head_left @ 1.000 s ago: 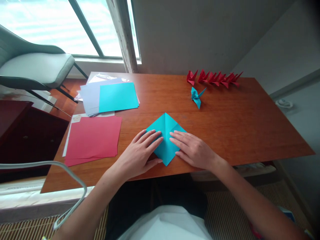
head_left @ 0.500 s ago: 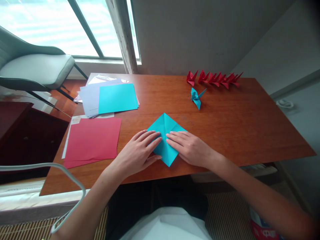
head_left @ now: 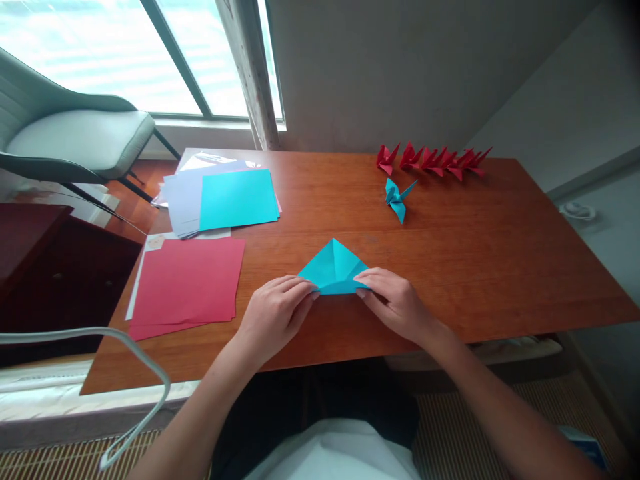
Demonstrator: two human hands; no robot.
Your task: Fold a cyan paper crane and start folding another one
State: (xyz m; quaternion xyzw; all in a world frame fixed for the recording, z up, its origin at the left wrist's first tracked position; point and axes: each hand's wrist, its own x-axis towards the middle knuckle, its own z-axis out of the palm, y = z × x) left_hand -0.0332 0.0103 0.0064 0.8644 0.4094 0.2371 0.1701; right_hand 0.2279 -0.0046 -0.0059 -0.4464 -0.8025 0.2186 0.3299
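A teal folded paper (head_left: 333, 268) lies on the wooden table (head_left: 475, 267) as a triangle with its point away from me. My left hand (head_left: 277, 313) pinches its near left corner. My right hand (head_left: 395, 303) pinches its near right corner. Both hands have their fingers closed on the near edge of the paper, which is lifted slightly off the table.
Red paper sheets (head_left: 187, 283) and a stack of teal and lilac sheets (head_left: 225, 199) lie at the left. A teal paper crane (head_left: 397, 197) and a row of red paper cranes (head_left: 435, 159) sit at the back. A grey chair (head_left: 75, 140) stands by the window.
The paper was a flat diamond under flat fingers. Its near half has been folded up, leaving a triangle, and both hands now pinch its near corners.
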